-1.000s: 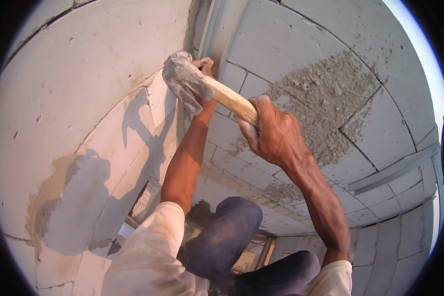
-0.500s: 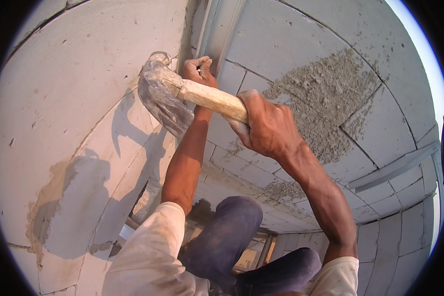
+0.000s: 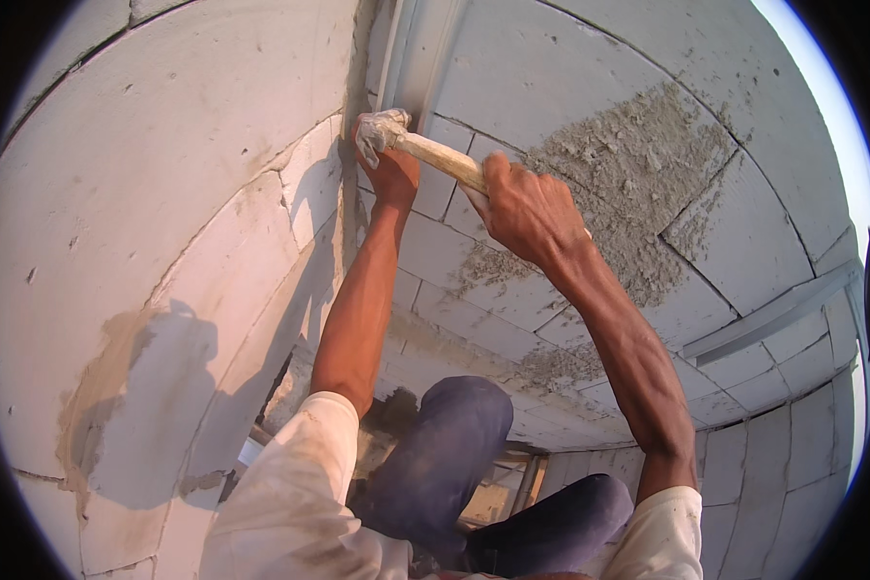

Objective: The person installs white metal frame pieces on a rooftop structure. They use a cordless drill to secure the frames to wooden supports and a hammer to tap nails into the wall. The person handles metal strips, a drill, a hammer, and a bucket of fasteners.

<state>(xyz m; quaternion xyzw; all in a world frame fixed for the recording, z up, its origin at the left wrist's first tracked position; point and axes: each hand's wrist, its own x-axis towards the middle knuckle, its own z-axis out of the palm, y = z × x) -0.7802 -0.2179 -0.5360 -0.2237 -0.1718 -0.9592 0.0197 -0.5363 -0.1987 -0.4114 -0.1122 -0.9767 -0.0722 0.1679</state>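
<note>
Hammer (image 3: 437, 160) in the raised right hand (image 3: 535, 211), its pale wooden handle slanting up and left to a grey metal head in front of the left hand (image 3: 392, 182), near the lower end of a metal channel (image 3: 423, 60) in the corner of two block walls. The right hand grasps the handle firmly, fingers wrapped around it. The hammer head hides most of the left hand, so I cannot tell whether it is clenched, or on what; nor whether head and hand touch.

The chief risk, as I judge it, is a bruised left hand: head and fingers lie along one line of sight, and a poorly aimed or glancing blow could land on them. Hitting off-centre might also dent the channel or chip the left-hand block wall (image 3: 179, 135).

No brand, label or writing is readable anywhere.
</note>
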